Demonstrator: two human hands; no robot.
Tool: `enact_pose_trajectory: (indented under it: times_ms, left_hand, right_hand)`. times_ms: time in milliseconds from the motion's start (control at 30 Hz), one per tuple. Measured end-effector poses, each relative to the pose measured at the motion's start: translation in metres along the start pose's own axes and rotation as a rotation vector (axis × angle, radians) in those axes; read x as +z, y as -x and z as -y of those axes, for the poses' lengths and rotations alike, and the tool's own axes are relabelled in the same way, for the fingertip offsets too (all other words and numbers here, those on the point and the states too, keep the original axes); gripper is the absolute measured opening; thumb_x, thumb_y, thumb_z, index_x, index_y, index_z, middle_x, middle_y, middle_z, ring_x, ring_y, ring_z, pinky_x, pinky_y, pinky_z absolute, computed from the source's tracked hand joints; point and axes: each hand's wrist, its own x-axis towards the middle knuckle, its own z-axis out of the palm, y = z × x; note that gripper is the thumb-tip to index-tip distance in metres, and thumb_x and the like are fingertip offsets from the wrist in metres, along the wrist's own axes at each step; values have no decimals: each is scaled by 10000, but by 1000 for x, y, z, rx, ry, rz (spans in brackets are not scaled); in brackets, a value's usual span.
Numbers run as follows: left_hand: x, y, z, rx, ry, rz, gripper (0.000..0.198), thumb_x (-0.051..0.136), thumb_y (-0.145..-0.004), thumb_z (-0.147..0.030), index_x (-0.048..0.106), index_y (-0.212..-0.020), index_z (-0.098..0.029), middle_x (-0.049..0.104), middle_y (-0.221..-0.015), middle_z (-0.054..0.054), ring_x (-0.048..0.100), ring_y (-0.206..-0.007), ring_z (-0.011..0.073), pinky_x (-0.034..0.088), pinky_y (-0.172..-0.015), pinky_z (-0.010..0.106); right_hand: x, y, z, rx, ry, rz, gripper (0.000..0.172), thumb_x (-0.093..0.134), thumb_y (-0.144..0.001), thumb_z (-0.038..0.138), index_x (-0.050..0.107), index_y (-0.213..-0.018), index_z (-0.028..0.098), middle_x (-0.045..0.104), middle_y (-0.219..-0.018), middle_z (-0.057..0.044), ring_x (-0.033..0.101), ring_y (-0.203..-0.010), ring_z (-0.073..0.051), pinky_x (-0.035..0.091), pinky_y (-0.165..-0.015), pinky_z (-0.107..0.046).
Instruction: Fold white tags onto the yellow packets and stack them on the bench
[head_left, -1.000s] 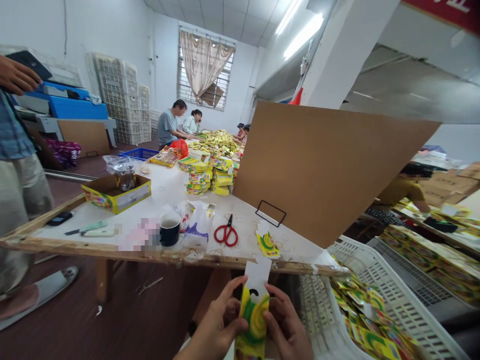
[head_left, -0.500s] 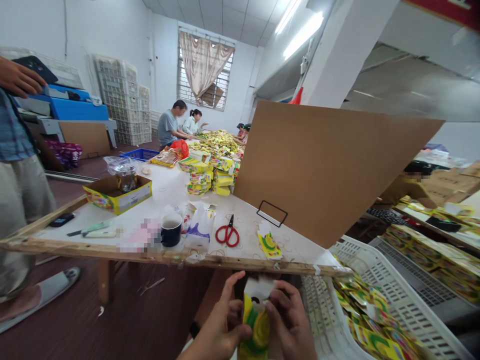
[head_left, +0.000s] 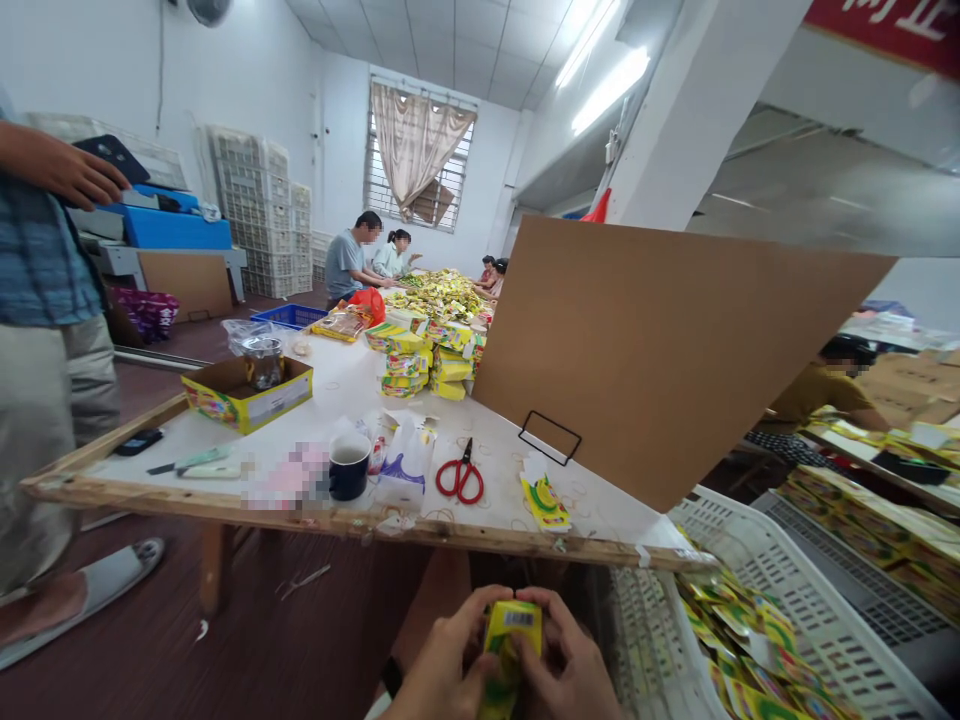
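Note:
At the lower middle, in front of the table edge, a small yellow and green carton (head_left: pixel 514 617) is between my two hands, its barcode end facing up. My left hand (head_left: pixel 448 652) is closed round the carton's left side. On the other side my right hand (head_left: pixel 568 662) grips it too, thumb laid across the front. Above them on the table lies a flat yellow and white carton (head_left: pixel 546 500). Red-handled scissors (head_left: pixel 460 482) rest to its left, with several rubber bands nearby.
A white plastic crate (head_left: pixel 757 520) of yellow packets stands right of my hands. A large cardboard sheet (head_left: pixel 660 350) rises from the table (head_left: pixel 300 420). A dark mug (head_left: pixel 349 470), tissue pack (head_left: pixel 405 470) and open yellow box (head_left: pixel 251 400) sit left. People work behind; one person stands left.
The carton's open white top flaps no longer show; its barcode end is now closed. Both hands have drawn closer together round it. The view has shifted slightly.

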Motion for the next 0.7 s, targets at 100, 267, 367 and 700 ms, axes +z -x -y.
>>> enact_pose_trajectory:
  times_ms: [100,267,367,700]
  left_hand:
    - [-1,-2,1,16,32,-18,520,607,-703,-149,508,-1210,-201,674,-927,61,623,-827,208,469,-746,286]
    - [1,-3,-1,-20,50,-2,547,584,-681,-94,496,-1215,-175,691,-920,69,644,-819,214,475,-724,284]
    - [2,-4,-1,-19,12,-18,554,578,-684,-77,493,-1221,-181,694,-939,63,643,-833,212,470,-739,285]
    - [-1,-3,-15,-85,185,3,466,672,-726,-210,505,-1159,-173,688,-897,74,640,-818,216,472,-706,295]
  right_hand:
    - [2,-4,-3,-23,67,-27,345,601,-752,403,554,-1027,200,577,-545,34,525,-459,-136,395,-450,-213]
    - [1,-6,4,-4,130,47,352,593,-717,277,501,-1052,222,629,-610,38,559,-476,-136,391,-441,-195]
    - [-1,-7,12,41,164,27,307,597,-722,265,503,-1011,226,666,-674,16,616,-562,-161,456,-522,-215]
    - [-12,2,33,20,-82,-71,305,583,-805,402,669,-1009,193,678,-871,-59,622,-738,-195,508,-665,-275]
